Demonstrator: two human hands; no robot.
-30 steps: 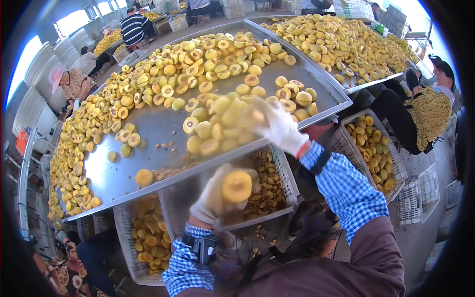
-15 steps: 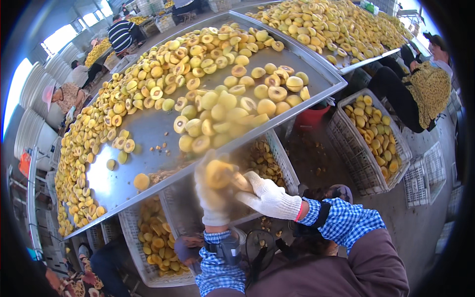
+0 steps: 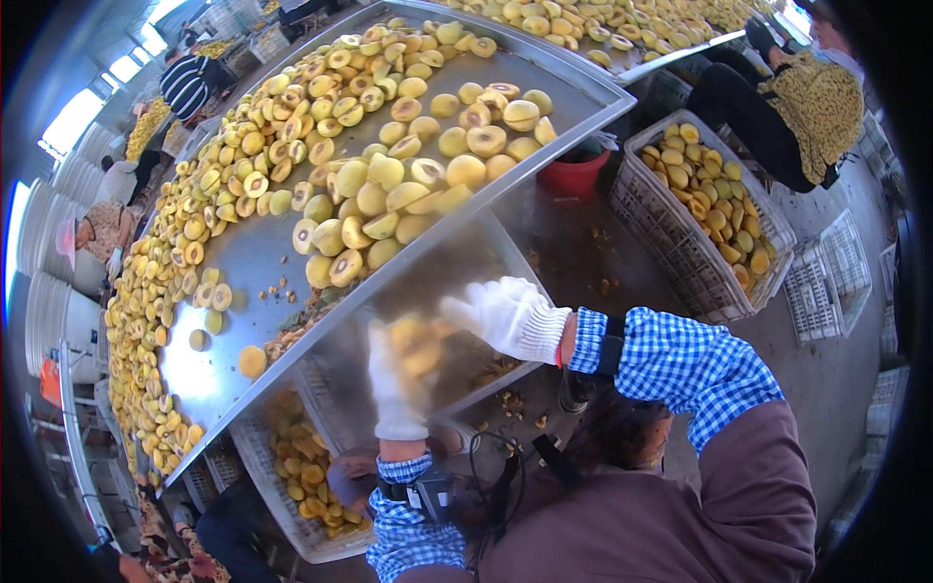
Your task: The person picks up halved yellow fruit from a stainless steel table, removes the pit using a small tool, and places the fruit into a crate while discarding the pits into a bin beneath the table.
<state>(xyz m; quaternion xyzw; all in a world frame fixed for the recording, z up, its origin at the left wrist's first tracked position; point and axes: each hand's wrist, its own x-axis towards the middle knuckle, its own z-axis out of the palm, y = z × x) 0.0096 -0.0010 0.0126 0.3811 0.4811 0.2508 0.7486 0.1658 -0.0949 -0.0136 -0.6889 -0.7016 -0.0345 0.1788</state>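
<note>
My left hand [image 3: 394, 384], in a white knit glove, holds a yellow peach [image 3: 418, 345] just off the near edge of the metal table. Motion blurs the fruit and the fingers around it. To its right is my right hand [image 3: 510, 316], also gloved in white, with its fingers curled in toward the fruit. Whatever it grips is lost in the blur. Beyond both hands, halved peaches [image 3: 374, 199] with brown centres lie in a heap on the metal table [image 3: 209, 355].
Below the table edge stand crates, one with peach pieces [image 3: 306, 466]. At right are a filled grey crate [image 3: 671, 262], an empty white crate [image 3: 836, 282] and a red bucket [image 3: 573, 180]. A co-worker [image 3: 816, 117] sits at the far right; others work at left.
My right hand has drawn up and away from the peach in my left hand. A tan, handle-like piece seen at its fingers earlier no longer shows clearly. The whole view has shifted.
</note>
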